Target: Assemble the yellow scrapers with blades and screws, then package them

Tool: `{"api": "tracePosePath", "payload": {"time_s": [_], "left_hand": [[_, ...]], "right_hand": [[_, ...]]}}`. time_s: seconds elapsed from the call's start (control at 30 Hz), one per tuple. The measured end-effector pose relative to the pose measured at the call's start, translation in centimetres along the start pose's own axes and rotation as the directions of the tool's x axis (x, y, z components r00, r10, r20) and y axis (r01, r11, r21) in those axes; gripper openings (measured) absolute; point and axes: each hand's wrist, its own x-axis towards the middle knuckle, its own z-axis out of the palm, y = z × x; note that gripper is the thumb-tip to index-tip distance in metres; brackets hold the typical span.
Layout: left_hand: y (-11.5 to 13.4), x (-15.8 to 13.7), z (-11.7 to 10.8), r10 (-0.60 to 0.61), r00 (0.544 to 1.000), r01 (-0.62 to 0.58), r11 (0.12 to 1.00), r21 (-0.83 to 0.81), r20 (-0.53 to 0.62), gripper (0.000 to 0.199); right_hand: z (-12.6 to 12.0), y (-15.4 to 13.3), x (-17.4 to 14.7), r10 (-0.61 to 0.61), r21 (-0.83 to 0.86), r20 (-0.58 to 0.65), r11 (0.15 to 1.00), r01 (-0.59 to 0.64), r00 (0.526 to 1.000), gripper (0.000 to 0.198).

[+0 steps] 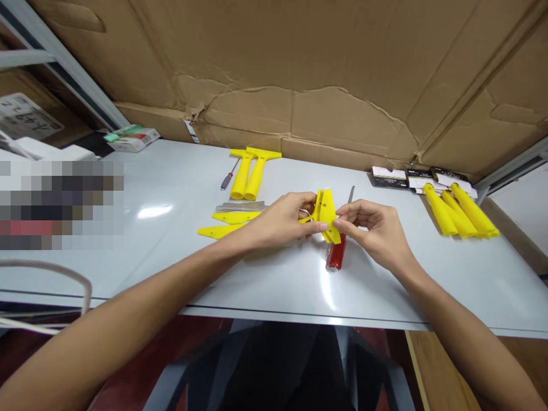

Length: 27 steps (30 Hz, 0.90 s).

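Seen from the head camera, a person seated at a pale, glossy surface [162, 257] works with both bare hands on a yellow scraper head [329, 214], held up above the surface between the two hands. The left hand [295, 220] has its grip closed on the piece, thumb pressed against the near face and the other fingers behind and to the left of it. The right hand [377, 228] meets the opposite edge, its grip nearly closed, thumb and forefinger tips at the yellow plastic; whether it grasps the piece or only touches it cannot be told. The head stands on a slant, two yellow layers showing with a narrow gap between them.

Beneath and just beyond the hands lies a red screwdriver [337, 257], handle toward the person and shaft pointing away, its middle hidden. Near the left hand, two yellow plates [235, 217] lie beside grey strips [240, 206], partly covered by the arm. Farther back rest two T-shaped scrapers [252, 174], side by side, with a small screwdriver [226, 180] just to their left.

On the right, well apart from the hands, three yellow handles [464, 211] lie against black-and-white boxes [389, 178]. A small carton [135, 138] sits at the back left, a pale cable [81, 274] loops over the near left edge, and a pixelated patch hides part of that side. Creased cardboard [291, 68] lines the back.
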Motion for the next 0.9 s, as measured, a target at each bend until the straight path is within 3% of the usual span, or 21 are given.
{"api": "tracePosePath", "payload": {"time_s": [0.57, 0.9], "left_hand": [[0.18, -0.03, 0.15, 0.034, 0.996, -0.029, 0.997, 0.069, -0.078, 0.013], [0.42, -0.1, 0.22, 0.068, 0.996, -0.056, 0.978, 0.2, -0.053, 0.025]], "right_hand": [[0.09, 0.27, 0.18, 0.023, 0.019, 0.034, 1.0, -0.024, 0.999, 0.029], [0.31, 0.51, 0.09, 0.009, -0.016, -0.002, 1.0, -0.009, 1.0, 0.036]]}}
